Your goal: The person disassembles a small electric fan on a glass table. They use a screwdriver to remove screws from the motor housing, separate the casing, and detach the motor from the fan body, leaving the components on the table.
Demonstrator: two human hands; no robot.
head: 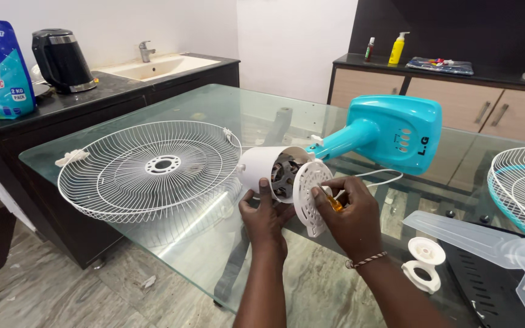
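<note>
Head view, motor cover (311,195) under right fingers (326,189)

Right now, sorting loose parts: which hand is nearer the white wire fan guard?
Left. The left hand grips the white motor housing beside the guard; the right hand is farther, at the round vented cover.

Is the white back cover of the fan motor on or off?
Off. The round white back cover is tilted away from the motor housing, held by the right hand, and the motor inside is exposed.
</note>
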